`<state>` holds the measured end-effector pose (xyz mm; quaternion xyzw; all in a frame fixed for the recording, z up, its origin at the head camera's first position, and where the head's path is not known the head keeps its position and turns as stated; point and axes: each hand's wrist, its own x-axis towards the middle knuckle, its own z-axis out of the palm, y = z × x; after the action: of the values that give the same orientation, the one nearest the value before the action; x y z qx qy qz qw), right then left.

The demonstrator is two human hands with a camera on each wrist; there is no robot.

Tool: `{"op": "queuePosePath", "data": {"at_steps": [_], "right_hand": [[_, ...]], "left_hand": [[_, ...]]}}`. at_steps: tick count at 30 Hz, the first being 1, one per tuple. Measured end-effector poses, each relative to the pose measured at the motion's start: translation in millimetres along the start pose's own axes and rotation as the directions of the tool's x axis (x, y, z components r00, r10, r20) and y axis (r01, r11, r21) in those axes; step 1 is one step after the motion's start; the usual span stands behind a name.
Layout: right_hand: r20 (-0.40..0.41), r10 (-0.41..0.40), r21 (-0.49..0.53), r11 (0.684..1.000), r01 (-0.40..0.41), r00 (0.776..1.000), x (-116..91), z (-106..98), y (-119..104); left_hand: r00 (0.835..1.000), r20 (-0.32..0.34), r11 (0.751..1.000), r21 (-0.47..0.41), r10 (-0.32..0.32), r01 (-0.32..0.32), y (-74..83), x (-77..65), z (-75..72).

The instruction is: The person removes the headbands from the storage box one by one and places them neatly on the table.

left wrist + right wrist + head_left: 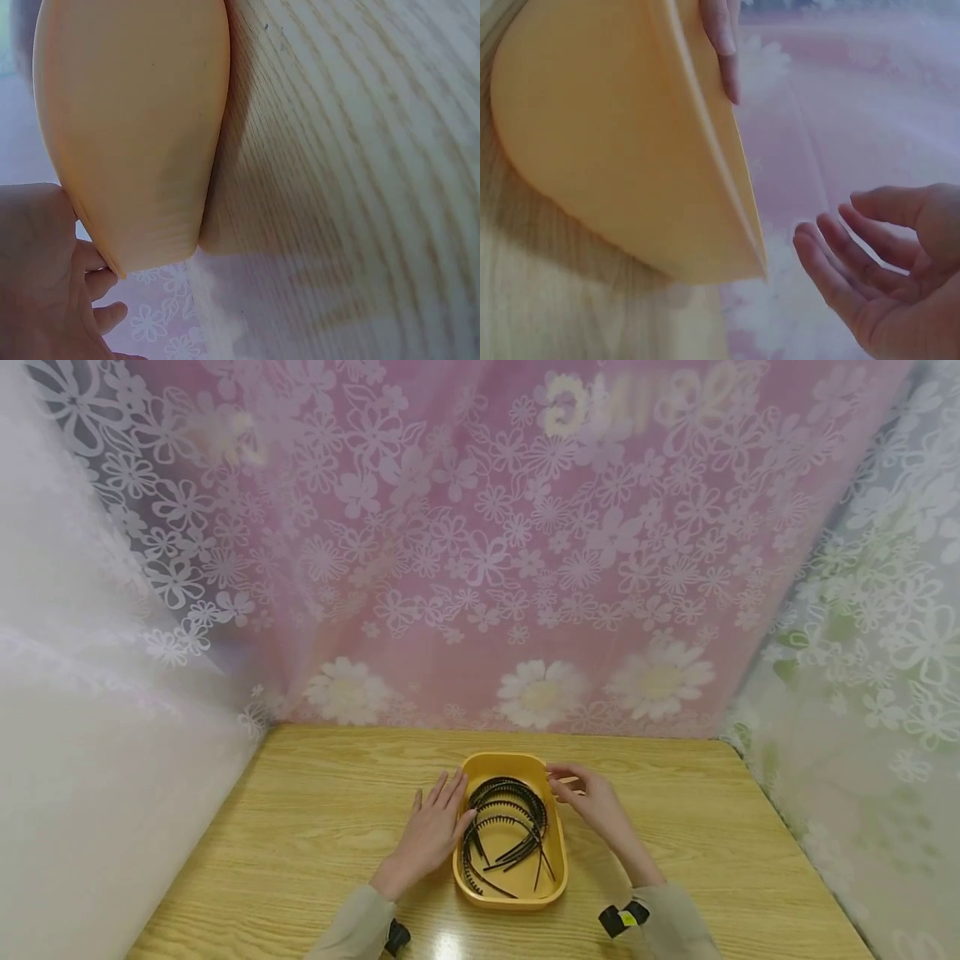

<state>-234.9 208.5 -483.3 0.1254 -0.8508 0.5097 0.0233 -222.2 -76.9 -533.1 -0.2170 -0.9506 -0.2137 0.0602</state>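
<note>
A yellow plastic basket [517,903] stands on the table, holding several black toothed headbands [538,814] that overlap one another. My left hand [426,837] rests along the basket's left rim with its fingers extended. The left wrist view shows that hand [34,277] against the rim, beside the basket's smooth outer wall [142,135]. By the far right corner is my right hand [596,802], its fingers loosely bent. In the right wrist view this hand [892,270] is apart from the basket [592,135] and has nothing between thumb and fingers.
The wood-grain table [337,777] extends on both sides of the basket. A pink flowered curtain [450,568] hangs behind it, with pale sheets on the left [112,735] and right [862,693]. Dark straps with small devices [624,918] sit at the wrists.
</note>
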Motion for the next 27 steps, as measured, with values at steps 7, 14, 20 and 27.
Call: {"op": "queuePosePath", "data": {"at_steps": [7, 14, 20, 27], "right_hand": [[0.194, -0.087, -0.213, 0.968, 0.129, 0.977, 11, 18, -10], [0.292, -0.09, -0.307, 0.934, 0.183, 0.952, 14, 37, -10], [0.304, -0.106, -0.382, 0.897, 0.223, 0.947, 13, 48, -11], [0.312, -0.113, -0.445, 0.86, 0.25, 0.943, 10, 56, -12]], "left_hand": [[1.0, 0.007, 1.0, 0.026, -0.001, 0.001, 0.5, -0.8, -1.7], [1.0, 0.01, 0.999, 0.039, 0.004, -0.005, 0.6, -1.0, -2.6], [1.0, 0.009, 0.999, 0.053, -0.002, 0.001, 1.0, -0.8, -2.3], [1.0, 0.01, 0.999, 0.049, -0.001, 0.001, 2.5, -1.7, -4.1]]}}
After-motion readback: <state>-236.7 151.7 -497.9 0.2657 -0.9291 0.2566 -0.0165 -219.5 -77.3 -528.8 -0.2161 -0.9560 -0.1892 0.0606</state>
